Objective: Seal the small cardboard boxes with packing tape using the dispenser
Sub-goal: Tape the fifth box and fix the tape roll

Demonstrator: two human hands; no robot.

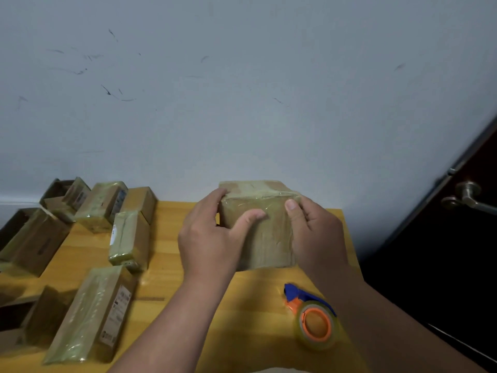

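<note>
White labels on the taped boxes [102, 310] at nine o'clock are too blurred to read. Both hands hold the cardboard box [262, 232] at the surface's [188, 286] centre: the left hand [212, 238] wraps its left side, thumb pressing the taped front; the right hand [314, 232] clasps the right edge, thumb up. The tape dispenser [313, 317] lies at five o'clock, under the right forearm.

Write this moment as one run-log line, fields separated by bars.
left hand: holds taped cardboard box | right hand: holds same box | tape dispenser: lying on wooden table, untouched | other boxes: at left
</note>
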